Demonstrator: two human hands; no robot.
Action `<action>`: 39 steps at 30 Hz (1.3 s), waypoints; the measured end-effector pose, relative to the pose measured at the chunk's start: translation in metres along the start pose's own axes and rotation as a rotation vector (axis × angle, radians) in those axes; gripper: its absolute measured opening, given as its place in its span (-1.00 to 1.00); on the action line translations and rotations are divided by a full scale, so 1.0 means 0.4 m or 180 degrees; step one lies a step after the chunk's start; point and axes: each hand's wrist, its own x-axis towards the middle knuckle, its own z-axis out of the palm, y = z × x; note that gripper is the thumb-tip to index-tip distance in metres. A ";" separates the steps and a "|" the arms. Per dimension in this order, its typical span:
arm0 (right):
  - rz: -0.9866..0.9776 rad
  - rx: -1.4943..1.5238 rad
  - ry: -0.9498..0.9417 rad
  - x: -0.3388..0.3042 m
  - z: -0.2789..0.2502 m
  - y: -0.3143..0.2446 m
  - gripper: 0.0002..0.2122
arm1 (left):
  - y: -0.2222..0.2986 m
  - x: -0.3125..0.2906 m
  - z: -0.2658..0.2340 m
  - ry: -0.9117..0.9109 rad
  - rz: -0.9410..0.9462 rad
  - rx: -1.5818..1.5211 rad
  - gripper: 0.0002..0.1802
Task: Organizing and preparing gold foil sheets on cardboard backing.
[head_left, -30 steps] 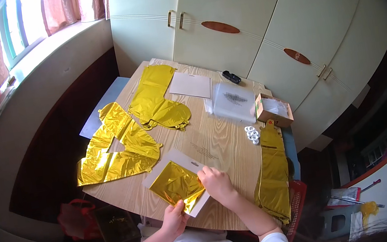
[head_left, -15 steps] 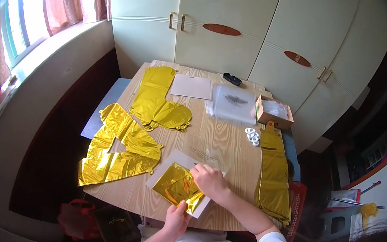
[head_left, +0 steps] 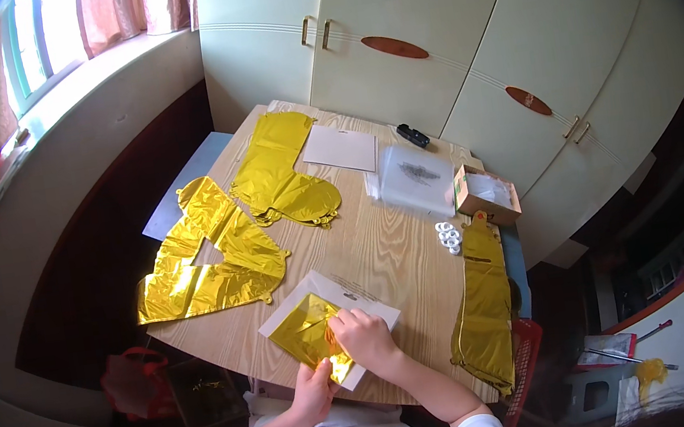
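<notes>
A folded piece of gold foil balloon lies on a pale card with a hang hole, near the table's front edge. My left hand pinches the foil's near corner between thumb and fingers. Curled over the right part of the foil is my right hand, its fingers closed and pressed on the foil. The palm side of that hand and the foil under it are hidden.
Gold foil balloons lie flat at the left, far left and right edge. Farther back are a white card, clear plastic bags, a black object and a small box. White rings sit beside the right balloon.
My right hand has slid a little left across the foil, uncovering the card's hang hole. My left hand keeps its pinch at the near corner. The foil lies flatter and narrower.
</notes>
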 end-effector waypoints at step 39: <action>0.0253 0.0619 0.0086 -0.104 -0.019 -0.138 -0.83 | -0.036 -0.134 -0.224 0.0243 0.0086 0.0726 -0.90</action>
